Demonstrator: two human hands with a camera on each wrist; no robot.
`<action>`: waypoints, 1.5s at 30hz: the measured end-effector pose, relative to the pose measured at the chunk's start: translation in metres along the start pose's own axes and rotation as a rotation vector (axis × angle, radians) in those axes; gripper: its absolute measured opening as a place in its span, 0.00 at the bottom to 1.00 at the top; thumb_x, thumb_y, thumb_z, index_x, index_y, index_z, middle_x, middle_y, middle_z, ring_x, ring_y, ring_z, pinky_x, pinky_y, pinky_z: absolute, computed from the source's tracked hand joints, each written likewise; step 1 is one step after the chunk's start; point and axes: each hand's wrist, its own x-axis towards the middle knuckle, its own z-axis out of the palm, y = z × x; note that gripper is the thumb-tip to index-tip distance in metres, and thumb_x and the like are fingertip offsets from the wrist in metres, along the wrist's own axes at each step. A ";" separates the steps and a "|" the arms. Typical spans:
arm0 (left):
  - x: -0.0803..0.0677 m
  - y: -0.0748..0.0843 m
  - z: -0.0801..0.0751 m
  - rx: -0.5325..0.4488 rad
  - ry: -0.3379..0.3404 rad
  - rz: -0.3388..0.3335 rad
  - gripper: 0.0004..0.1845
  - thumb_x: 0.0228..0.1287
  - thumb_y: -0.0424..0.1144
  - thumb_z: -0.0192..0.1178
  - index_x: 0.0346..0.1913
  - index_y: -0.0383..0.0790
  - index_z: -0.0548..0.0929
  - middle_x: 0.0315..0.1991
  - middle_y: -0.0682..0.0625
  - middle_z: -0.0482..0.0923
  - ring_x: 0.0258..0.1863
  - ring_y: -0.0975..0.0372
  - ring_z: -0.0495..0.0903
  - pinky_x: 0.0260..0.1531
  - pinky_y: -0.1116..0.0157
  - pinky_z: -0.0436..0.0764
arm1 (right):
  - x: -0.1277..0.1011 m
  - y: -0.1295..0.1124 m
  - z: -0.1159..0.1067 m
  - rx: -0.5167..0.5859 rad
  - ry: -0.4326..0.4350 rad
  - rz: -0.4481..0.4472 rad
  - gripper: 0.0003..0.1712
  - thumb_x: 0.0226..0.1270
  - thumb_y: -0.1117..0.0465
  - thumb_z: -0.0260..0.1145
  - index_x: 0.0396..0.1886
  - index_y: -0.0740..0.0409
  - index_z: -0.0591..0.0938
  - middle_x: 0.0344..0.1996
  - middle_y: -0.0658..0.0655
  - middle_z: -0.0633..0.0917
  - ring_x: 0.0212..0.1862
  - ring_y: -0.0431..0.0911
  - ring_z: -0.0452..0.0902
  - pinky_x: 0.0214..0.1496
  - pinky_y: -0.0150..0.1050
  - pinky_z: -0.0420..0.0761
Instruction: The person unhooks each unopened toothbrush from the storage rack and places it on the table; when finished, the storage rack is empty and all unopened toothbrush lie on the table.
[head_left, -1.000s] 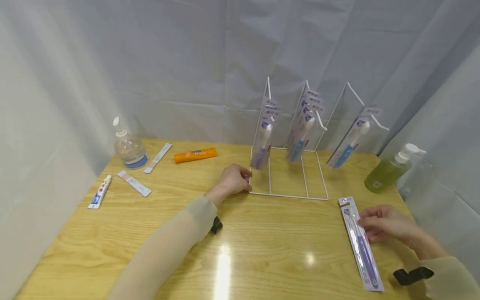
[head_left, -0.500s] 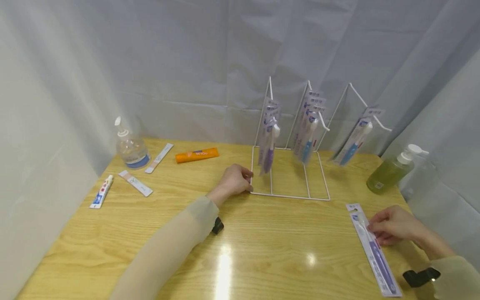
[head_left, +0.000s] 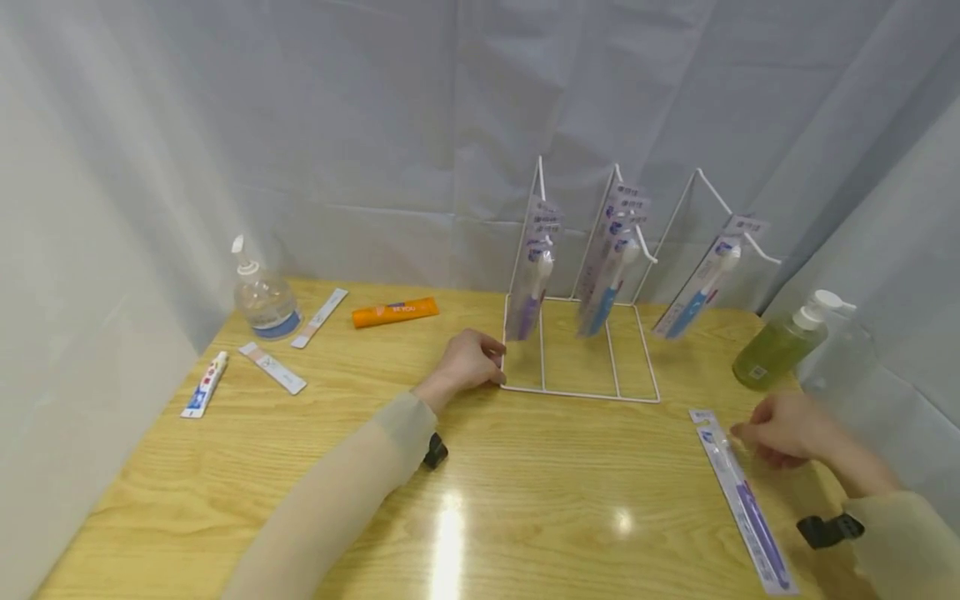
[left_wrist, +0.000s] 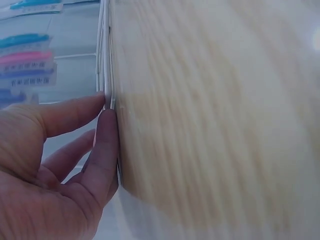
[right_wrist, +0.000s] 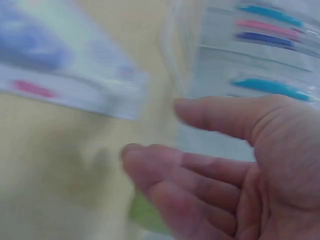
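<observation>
Right hand [head_left: 783, 427] now off toothbrush pack [head_left: 738, 496], just beside.

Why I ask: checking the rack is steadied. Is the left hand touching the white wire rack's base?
Touching. The left wrist view shows the left hand's thumb and forefinger meeting on the wire rack's base wire, no gap between them.

Even bright light; glare spots on table [head_left: 450, 533]; both wrist views motion-blurred.

No print legible anywhere, orange tube [head_left: 395, 311] lettering (blurred), hanging toothbrush packs [head_left: 534, 275] likewise unreadable
</observation>
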 end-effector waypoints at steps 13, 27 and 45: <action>-0.008 0.009 -0.004 0.004 -0.007 -0.043 0.26 0.58 0.29 0.81 0.62 0.37 0.93 0.49 0.43 0.94 0.40 0.62 0.89 0.38 0.72 0.90 | 0.024 -0.045 -0.065 0.366 0.510 -0.214 0.28 0.83 0.51 0.71 0.70 0.66 0.81 0.39 0.15 0.83 0.38 0.21 0.85 0.39 0.20 0.87; -0.006 0.007 -0.004 -0.036 -0.025 -0.060 0.24 0.60 0.27 0.79 0.61 0.37 0.93 0.47 0.44 0.93 0.35 0.63 0.88 0.34 0.70 0.93 | 0.048 -0.068 -0.073 1.035 0.409 -0.484 0.15 0.75 0.77 0.72 0.44 0.51 0.94 0.38 0.43 0.97 0.37 0.35 0.94 0.44 0.25 0.92; -0.005 0.007 -0.003 -0.085 -0.023 -0.076 0.22 0.61 0.25 0.79 0.59 0.34 0.93 0.41 0.45 0.92 0.29 0.65 0.87 0.34 0.70 0.93 | 0.023 -0.056 -0.074 0.981 0.559 -0.510 0.13 0.75 0.77 0.72 0.44 0.57 0.95 0.37 0.42 0.98 0.35 0.34 0.95 0.43 0.22 0.91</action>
